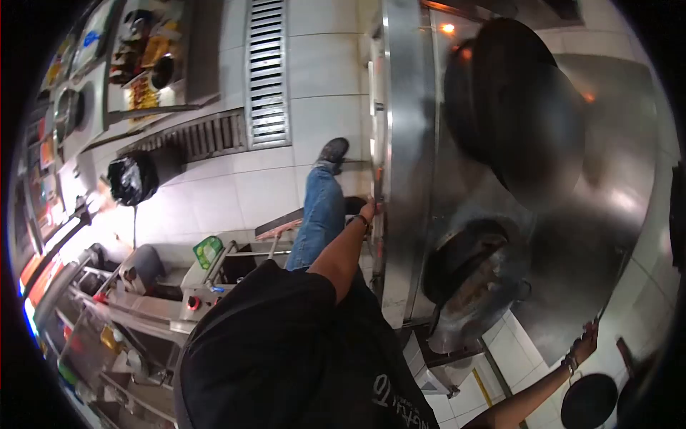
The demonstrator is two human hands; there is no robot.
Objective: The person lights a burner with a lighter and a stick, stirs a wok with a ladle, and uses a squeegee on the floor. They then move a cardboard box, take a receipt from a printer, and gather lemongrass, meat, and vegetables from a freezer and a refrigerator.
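Observation:
My left hand (369,209) is at the front face of the steel stove (407,143), fingers curled against it; what they grip is hidden. A wristband circles that wrist. My right hand (587,341) is stretched out to the lower edge of the steel back panel (572,286). Its fingers are bent together there, and what they hold is too small to make out. On the stove sit large dark woks (529,107), one overlapping another. Nearer my right arm is a worn wok (479,286), dark inside with a scraped grey side.
Black pans (589,400) hang on the tiled wall beside my right wrist. Behind me are a floor drain grate (268,71), a bin with a black bag (133,177), and a counter with fryers and a red knob (193,303). Food trays (146,64) stand farther off.

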